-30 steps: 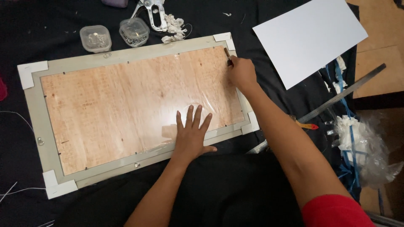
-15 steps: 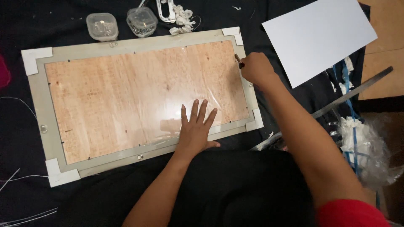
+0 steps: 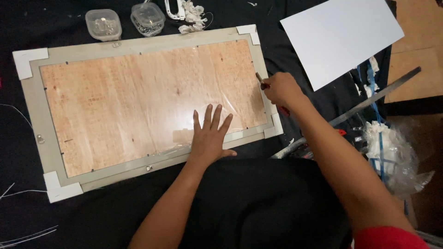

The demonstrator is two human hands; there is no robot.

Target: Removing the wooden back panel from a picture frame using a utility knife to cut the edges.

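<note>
Down the right-hand rail of the picture frame (image 3: pixel 152 159) is where the right hand (image 3: pixel 282 89) has travelled: a second ago it worked close under the frame's upper right corner, half a second ago a little lower, and now it sits near the middle of that short side, at about three o'clock from the frame's centre. It is closed around a small tool (image 3: pixel 261 80) whose dark tip pokes out toward eleven o'clock and meets the inner edge of the rail, where the wooden backing board (image 3: pixel 124 101) butts against it; a bit of red handle shows below the wrist. What kind of tool it is I cannot tell.

By contrast, the left hand (image 3: pixel 210 136) has hardly shifted. It lies flat with fingers spread on the lower right part of the backing board, at about five o'clock from the board's centre, pressing down and gripping nothing.

Judging from that step-by-step descent, the work is going along the frame's edge point by point, with the flat hand keeping the board from lifting.

Face down on black cloth (image 3: pixel 258 203) lies the frame, white corner protectors (image 3: pixel 28 60) on its corners. Two small clear plastic tubs (image 3: pixel 103 24) stand just beyond the top rail at twelve o'clock, a white sheet (image 3: pixel 341 37) lies at two o'clock, and a long metal straightedge (image 3: pixel 369 99) runs off at four o'clock.
</note>
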